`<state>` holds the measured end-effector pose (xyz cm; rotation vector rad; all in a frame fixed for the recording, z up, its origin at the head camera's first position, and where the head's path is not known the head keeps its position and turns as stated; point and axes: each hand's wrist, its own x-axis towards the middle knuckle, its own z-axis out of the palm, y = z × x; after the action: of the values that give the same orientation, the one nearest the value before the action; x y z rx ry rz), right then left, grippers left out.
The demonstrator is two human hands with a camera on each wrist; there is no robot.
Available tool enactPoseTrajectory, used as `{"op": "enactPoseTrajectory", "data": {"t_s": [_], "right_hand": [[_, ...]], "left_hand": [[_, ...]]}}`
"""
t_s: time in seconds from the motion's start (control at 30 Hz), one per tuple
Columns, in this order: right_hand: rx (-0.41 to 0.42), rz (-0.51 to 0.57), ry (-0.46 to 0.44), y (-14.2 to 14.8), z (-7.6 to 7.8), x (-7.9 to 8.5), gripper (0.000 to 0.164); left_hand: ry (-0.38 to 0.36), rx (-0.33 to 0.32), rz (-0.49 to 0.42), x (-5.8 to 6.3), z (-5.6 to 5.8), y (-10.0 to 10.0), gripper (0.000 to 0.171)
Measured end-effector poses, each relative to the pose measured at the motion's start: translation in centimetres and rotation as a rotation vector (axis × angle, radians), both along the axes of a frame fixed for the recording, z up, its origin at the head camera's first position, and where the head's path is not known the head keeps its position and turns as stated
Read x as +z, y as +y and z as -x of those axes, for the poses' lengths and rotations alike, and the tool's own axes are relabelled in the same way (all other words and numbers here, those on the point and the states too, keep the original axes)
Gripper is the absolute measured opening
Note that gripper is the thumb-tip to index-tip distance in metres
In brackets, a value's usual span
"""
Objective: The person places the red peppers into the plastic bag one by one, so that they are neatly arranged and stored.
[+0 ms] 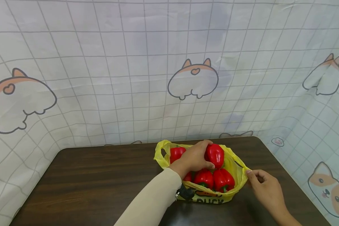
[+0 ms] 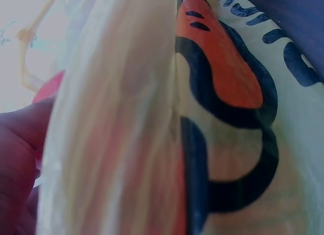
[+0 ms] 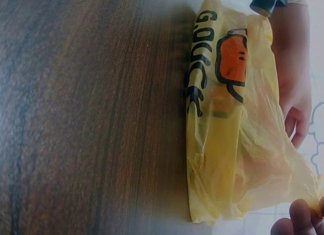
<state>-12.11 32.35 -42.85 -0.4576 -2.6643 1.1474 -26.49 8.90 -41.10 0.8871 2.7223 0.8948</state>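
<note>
A yellow plastic bag (image 1: 238, 171) with a printed cartoon and black lettering stands on the table, its mouth spread wide. Several red bell peppers (image 1: 223, 180) lie inside. My left hand (image 1: 196, 158) reaches in over the near rim and grips one red bell pepper (image 1: 215, 156) near the top, thumb on its near side. In the left wrist view, bag film (image 2: 121, 113) covers most of the scene and partly hides that hand (image 2: 20, 159). My right hand (image 1: 268, 188) pinches the bag's right handle between thumb and fingers, pulling it outward; the right wrist view shows its fingertips (image 3: 298, 220) at the film.
The bag's left handle (image 1: 159, 153) stands up as a loop. Under everything lies a dark wood-grain table (image 1: 96, 182). A white gridded cloth (image 1: 115, 78) with cartoon dogs hangs behind the table and along its sides. A black wrist device (image 1: 186, 192) sits against the bag's near side.
</note>
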Motion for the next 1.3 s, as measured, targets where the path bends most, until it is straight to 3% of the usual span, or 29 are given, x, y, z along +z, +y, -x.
{"op": "enactPoseTrajectory", "data": {"t_s": [0.43, 0.83, 1.03, 1.3], "right_hand": [[0.010, 0.009, -0.015, -0.1, 0.3, -0.1, 0.052], [0.046, -0.005, 0.003, -0.4, 0.7, -0.2, 0.052], [0.057, 0.006, -0.014, -0.3, 1.1, -0.1, 0.059], [0.052, -0.051, 0.034, -0.4, 0.8, 0.4, 0.059]], "left_hand": [[0.081, 0.035, 0.118, 0.3, -0.5, 0.6, 0.090], [0.148, 0.065, 0.140, 0.9, -0.4, 0.2, 0.069], [0.193, 0.045, 0.134, 2.4, -0.6, -0.9, 0.066], [0.245, 0.014, 0.082, 5.3, -2.2, -4.2, 0.060]]}}
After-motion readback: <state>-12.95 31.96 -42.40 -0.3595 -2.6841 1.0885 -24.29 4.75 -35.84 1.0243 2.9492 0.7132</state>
